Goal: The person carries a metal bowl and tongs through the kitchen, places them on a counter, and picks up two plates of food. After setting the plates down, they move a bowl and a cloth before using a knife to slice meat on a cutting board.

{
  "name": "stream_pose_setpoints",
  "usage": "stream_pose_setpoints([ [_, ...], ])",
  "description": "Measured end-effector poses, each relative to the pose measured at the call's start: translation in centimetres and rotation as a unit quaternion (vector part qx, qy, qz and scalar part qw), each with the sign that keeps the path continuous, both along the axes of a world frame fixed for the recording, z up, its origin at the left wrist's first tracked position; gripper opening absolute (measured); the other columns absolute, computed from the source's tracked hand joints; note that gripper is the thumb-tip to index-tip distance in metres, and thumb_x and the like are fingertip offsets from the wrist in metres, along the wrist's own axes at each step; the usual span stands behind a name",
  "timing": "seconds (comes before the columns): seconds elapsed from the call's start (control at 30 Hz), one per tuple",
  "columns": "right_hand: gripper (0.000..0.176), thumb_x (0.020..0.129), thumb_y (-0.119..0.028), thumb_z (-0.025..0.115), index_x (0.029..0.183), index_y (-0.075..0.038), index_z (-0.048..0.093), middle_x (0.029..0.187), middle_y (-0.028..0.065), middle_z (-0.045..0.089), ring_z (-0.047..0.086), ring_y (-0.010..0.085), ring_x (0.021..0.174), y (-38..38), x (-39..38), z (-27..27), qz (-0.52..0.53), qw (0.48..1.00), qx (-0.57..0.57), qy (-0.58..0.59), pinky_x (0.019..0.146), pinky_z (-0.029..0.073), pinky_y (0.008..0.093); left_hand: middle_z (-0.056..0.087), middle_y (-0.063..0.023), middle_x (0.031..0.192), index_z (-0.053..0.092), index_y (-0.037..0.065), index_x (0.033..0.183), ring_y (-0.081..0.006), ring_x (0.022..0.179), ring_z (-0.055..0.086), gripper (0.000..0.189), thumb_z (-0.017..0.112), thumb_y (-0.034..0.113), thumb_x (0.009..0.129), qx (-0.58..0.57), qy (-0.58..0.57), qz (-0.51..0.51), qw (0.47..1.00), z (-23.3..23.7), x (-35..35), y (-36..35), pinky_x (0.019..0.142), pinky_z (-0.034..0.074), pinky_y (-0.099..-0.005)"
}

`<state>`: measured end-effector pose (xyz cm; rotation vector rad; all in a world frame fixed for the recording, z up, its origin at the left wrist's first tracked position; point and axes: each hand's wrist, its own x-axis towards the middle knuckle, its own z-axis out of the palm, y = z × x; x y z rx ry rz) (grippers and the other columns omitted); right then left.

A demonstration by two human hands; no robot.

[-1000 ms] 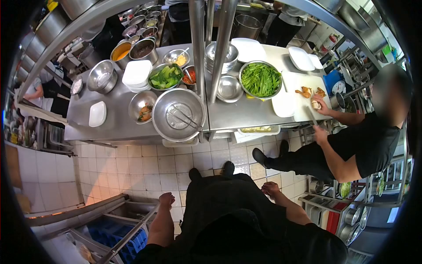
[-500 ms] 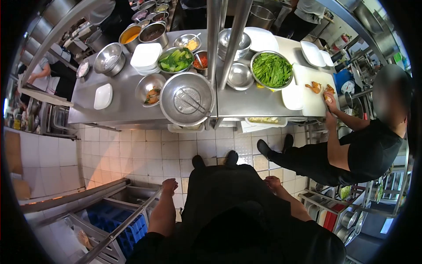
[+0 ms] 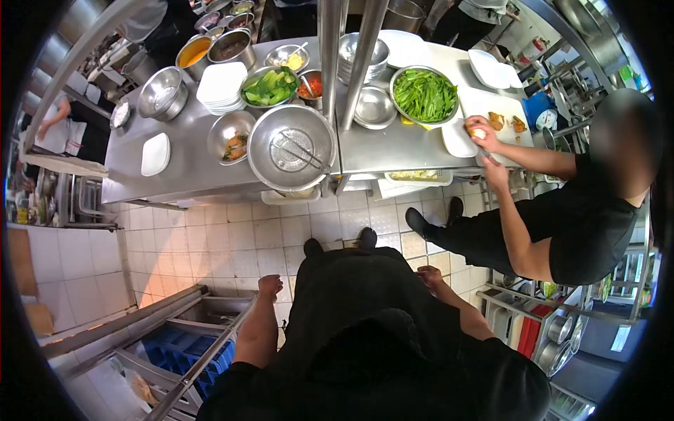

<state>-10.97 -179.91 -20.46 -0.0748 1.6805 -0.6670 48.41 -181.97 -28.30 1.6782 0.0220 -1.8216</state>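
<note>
My left hand (image 3: 270, 285) hangs at my side with its fingers curled and nothing visible in it, near the metal rail (image 3: 203, 358) of a rack. My right hand (image 3: 430, 276) hangs on the other side, fingers loosely bent, also with nothing visible in it. Neither touches the steel table (image 3: 189, 175) in front of me. On that table a large perforated metal bowl (image 3: 270, 158) holds tongs (image 3: 300, 152). Beside it are a smaller bowl (image 3: 219, 130) with browned food, a bowl of cut green vegetables (image 3: 270, 87) and a stack of white plates (image 3: 222, 84).
At right a co-worker (image 3: 590, 231) in black handles a browned piece of food (image 3: 477, 131) beside a white cutting board (image 3: 502, 147). Metal posts (image 3: 328, 63) rise from the table. A bowl of green stalks (image 3: 425, 96) stands past them. Blue crates (image 3: 186, 354) sit in the left rack.
The co-worker's hands have moved left from the cutting board, lifting a piece of food. My view has shifted slightly; my hands still hang at my sides.
</note>
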Motion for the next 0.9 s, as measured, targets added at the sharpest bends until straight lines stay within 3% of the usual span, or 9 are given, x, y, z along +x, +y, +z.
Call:
stream_pose_setpoints([
  [0.1,0.016,0.087,0.000,0.051,0.100,0.002,0.061,0.089,0.0136,0.065,0.064,0.0209,0.078,-0.5,1.8,2.7,0.118,0.987,0.041,0.098,0.070,0.054,0.0306,0.049,-0.0055,0.067,0.053,0.005,0.085,-0.0141,0.058,0.048,0.013,0.043,0.013,0.085,-0.018,-0.013,-0.061,0.998,0.1,0.3,-0.3,0.045,0.037,-0.0250],
  [0.3,0.017,0.084,-0.005,0.059,0.100,-0.001,0.063,0.087,0.0086,0.066,0.063,0.0161,0.078,0.8,2.7,0.6,0.108,0.986,0.078,0.102,0.069,0.052,0.0287,0.043,-0.0022,0.055,0.053,0.006,0.070,-0.0133,0.043,0.042,0.012,0.057,0.002,0.081,0.031,-0.093,-0.057,0.994,1.2,-0.5,-2.7,0.037,0.032,-0.0246],
  [0.37,0.013,0.083,-0.013,0.065,0.095,-0.008,0.067,0.075,0.0039,0.064,0.056,0.0132,0.057,2.1,2.3,-2.0,0.043,0.997,0.005,0.069,0.046,0.042,0.0284,0.046,-0.0033,0.057,0.051,0.007,0.070,-0.0133,0.046,0.047,0.013,0.057,0.005,0.082,0.025,-0.086,-0.110,0.990,0.8,-0.1,-3.3,0.038,0.036,-0.0253],
  [0.5,0.014,0.083,-0.010,0.063,0.096,-0.005,0.067,0.086,0.0064,0.067,0.063,0.0165,0.072,2.1,3.4,-1.4,0.054,0.994,0.007,0.096,0.060,0.051,0.0313,0.048,-0.0042,0.059,0.051,0.007,0.070,-0.0138,0.049,0.050,0.013,0.056,0.007,0.081,-0.014,-0.071,-0.208,0.975,-0.4,0.5,-4.6,0.040,0.040,-0.0263],
  [0.57,0.015,0.084,-0.007,0.062,0.097,-0.003,0.066,0.090,0.0082,0.068,0.064,0.0186,0.077,4.6,1.6,-6.9,0.093,0.989,-0.051,0.107,0.067,0.053,0.0323,0.050,-0.0046,0.059,0.052,0.007,0.070,-0.0135,0.050,0.052,0.013,0.054,0.009,0.082,0.013,-0.107,-0.159,0.981,0.7,-0.7,-5.7,0.042,0.043,-0.0276],
  [0.63,0.015,0.082,0.000,0.057,0.096,-0.001,0.064,0.089,0.0105,0.066,0.063,0.0210,0.078,3.4,2.9,-4.5,0.013,0.997,-0.034,0.069,0.074,0.054,0.0368,0.052,-0.0040,0.060,0.054,0.008,0.071,-0.0127,0.051,0.053,0.011,0.054,0.009,0.082,-0.011,-0.087,-0.176,0.981,0.0,-0.3,-6.2,0.042,0.044,-0.0278],
  [0.7,0.016,0.083,0.001,0.057,0.096,-0.001,0.064,0.089,0.0099,0.066,0.063,0.0210,0.078,3.0,3.4,-3.3,0.012,0.998,-0.028,0.057,0.074,0.054,0.0367,0.054,-0.0040,0.063,0.057,0.009,0.071,-0.0135,0.053,0.055,0.011,0.054,0.009,0.082,-0.050,-0.137,-0.319,0.936,0.3,-0.3,-7.1,0.045,0.045,-0.0278],
  [0.73,0.015,0.083,0.000,0.058,0.096,-0.002,0.064,0.088,0.0091,0.066,0.063,0.0204,0.078,2.8,3.4,-3.3,0.032,0.996,-0.006,0.082,0.074,0.054,0.0359,0.056,-0.0048,0.066,0.058,0.009,0.070,-0.0152,0.056,0.056,0.014,0.053,0.010,0.082,-0.155,-0.224,-0.395,0.877,-5.2,1.6,-5.9,0.049,0.046,-0.0288],
  [0.9,0.013,0.084,-0.007,0.062,0.096,-0.002,0.066,0.086,0.0074,0.067,0.063,0.0182,0.076,2.4,2.9,-3.9,0.067,0.991,0.021,0.118,0.072,0.053,0.0325,0.056,-0.0071,0.067,0.059,0.008,0.069,-0.0175,0.058,0.057,0.014,0.054,0.013,0.081,-0.120,-0.235,-0.398,0.878,-4.6,0.6,-6.6,0.051,0.047,-0.0314],
])
